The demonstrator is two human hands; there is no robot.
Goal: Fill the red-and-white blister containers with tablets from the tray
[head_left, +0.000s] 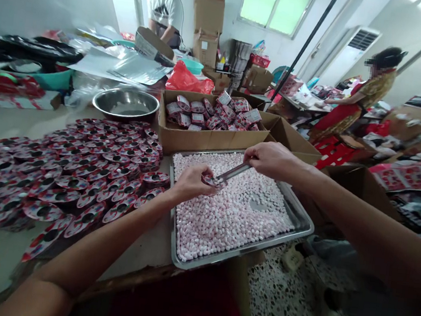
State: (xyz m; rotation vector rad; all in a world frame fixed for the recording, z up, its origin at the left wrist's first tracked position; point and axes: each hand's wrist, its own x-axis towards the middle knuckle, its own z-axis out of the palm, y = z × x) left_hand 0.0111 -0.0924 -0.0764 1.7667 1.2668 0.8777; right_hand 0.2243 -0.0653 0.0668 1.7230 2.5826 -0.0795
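Note:
Over the metal tray [179,262] of small pale pink pellets [206,228], my left hand [192,180] is closed around a small printed package [213,181], red and dark in colour. My right hand [267,159] grips the end of a narrow metal scoop [234,172], whose far tip meets the package's opening. Whether pellets lie in the scoop I cannot make out. To the left stand many similar printed packages [73,183] in close rows, each with a dark opening on top.
Behind the tray, a cardboard box [212,140] holds several printed packs [215,113]. A steel bowl [125,103] stands at the back left, near a red plastic bag [189,78]. One person [162,8] stands at the back, another [369,95] at the right.

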